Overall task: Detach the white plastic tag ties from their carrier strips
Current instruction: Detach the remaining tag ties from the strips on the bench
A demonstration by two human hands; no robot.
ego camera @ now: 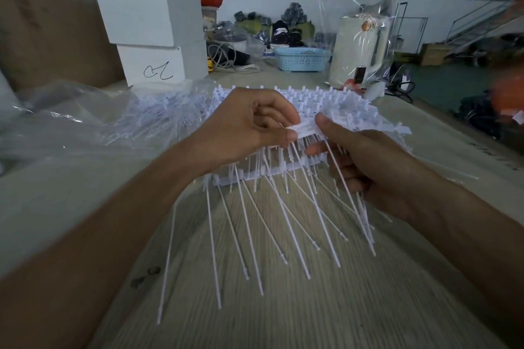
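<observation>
Both hands hold one cluster of white tag ties above the wooden table (283, 306). My left hand (249, 127) pinches the flat white heads of the ties (304, 127) from the left. My right hand (365, 161) grips the same heads with its thumb on top, and a bundle of thin tie tails (365, 221) runs down through its fingers. Below the hands hangs a white carrier strip (255, 176), with several long ties (246, 238) fanning down towards me. Behind the hands lies a heap of more strips and ties (351, 110).
A clear plastic bag (85, 122) with more ties lies at left. Stacked white boxes (158, 37) and brown cardboard (51, 37) stand behind it. A blue basket (302, 59), a bagged white appliance (360, 51) and cables sit at the far end. The table's right edge drops to a green floor.
</observation>
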